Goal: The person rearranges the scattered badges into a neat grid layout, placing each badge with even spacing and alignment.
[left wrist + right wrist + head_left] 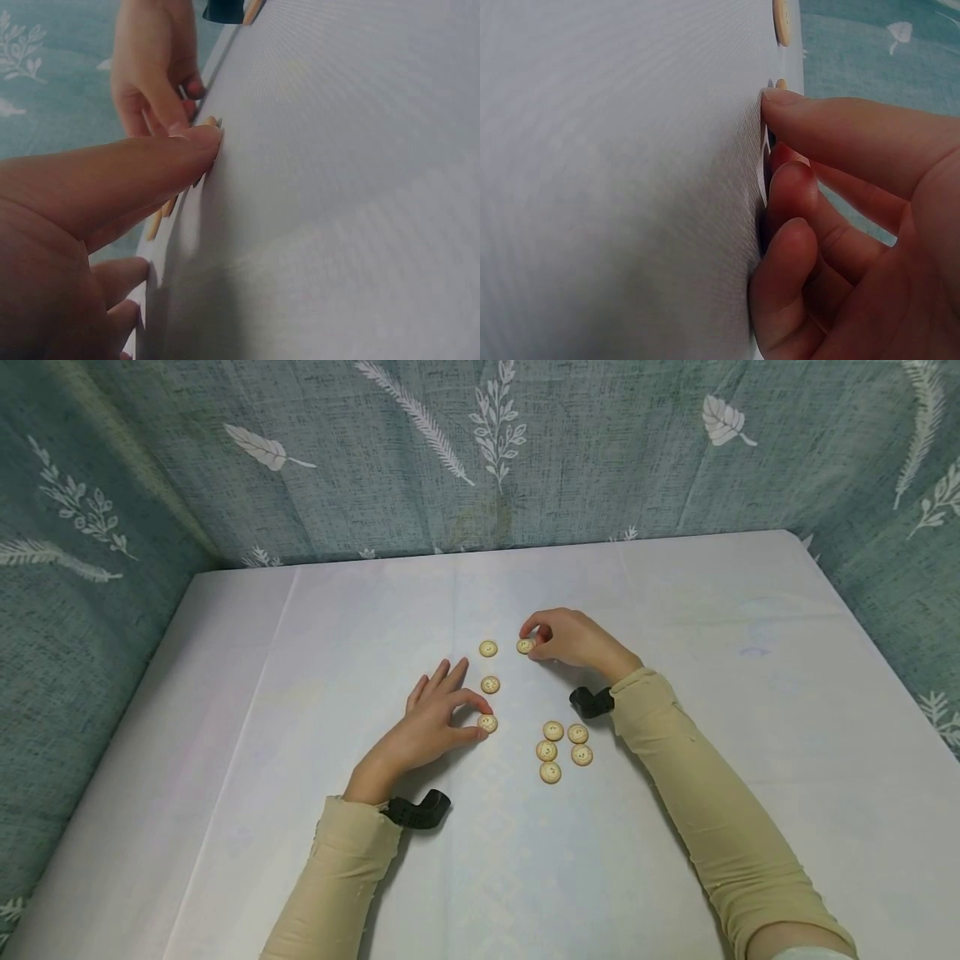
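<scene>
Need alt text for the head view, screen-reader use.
A person's left hand pinches the nearest button in a column of three on a white table; the right hand pinches another button beside the column's far end. Five more buttons lie clustered to the lower right; green leaf-print cloth hangs behind.

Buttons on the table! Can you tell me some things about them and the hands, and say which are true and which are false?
1. The left hand pinches a button. True.
2. The right hand holds another button. True.
3. The cluster nearest the person has eight buttons. False: it has five buttons.
4. The cloth behind the table has white leaves on it. True.
5. Both sleeves are bright red. False: they are tan sleeves.
</scene>
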{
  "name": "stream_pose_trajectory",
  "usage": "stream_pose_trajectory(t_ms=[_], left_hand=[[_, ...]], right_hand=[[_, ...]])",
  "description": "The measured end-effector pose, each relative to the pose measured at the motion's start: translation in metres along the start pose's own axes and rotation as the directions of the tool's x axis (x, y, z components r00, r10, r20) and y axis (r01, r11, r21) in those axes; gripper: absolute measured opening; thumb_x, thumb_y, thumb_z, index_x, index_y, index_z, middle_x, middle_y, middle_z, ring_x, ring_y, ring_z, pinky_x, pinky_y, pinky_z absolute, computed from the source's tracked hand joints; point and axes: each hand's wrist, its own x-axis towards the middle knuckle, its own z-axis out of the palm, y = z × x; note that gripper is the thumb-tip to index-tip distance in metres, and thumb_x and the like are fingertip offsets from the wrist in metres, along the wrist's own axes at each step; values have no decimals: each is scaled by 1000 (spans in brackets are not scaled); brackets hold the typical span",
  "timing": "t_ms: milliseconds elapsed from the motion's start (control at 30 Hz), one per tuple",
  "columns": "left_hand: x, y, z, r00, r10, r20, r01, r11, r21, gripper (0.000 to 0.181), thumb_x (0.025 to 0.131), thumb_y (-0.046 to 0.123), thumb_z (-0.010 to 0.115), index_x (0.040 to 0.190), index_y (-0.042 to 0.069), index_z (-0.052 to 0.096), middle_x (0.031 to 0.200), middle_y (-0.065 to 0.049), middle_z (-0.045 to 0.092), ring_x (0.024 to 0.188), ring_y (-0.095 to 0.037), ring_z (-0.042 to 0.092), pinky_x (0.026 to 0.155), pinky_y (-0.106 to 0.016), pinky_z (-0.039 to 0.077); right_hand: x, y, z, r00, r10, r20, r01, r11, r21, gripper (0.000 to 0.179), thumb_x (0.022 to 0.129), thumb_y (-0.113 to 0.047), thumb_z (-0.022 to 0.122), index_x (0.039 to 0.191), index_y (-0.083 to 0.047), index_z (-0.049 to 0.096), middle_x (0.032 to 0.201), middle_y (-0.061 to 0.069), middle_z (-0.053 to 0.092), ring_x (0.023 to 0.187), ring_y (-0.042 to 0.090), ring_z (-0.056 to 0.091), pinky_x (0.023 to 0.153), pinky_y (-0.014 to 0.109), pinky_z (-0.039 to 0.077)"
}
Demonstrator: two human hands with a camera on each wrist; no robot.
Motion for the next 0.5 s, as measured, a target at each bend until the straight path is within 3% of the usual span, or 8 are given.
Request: stream_pose_trajectory(t_ms=[500], left_hand=[[0, 0, 0, 1000, 0, -2, 0, 1000, -1, 18, 77, 33, 69, 92, 29, 61, 148, -4, 13, 135, -22, -4, 104, -43, -7]], right_hand=[[0, 1, 0, 1000, 4, -5, -4, 1000, 5, 25, 80, -16, 66, 105, -13, 59, 80, 5, 53, 72, 20, 46, 61, 30, 35]])
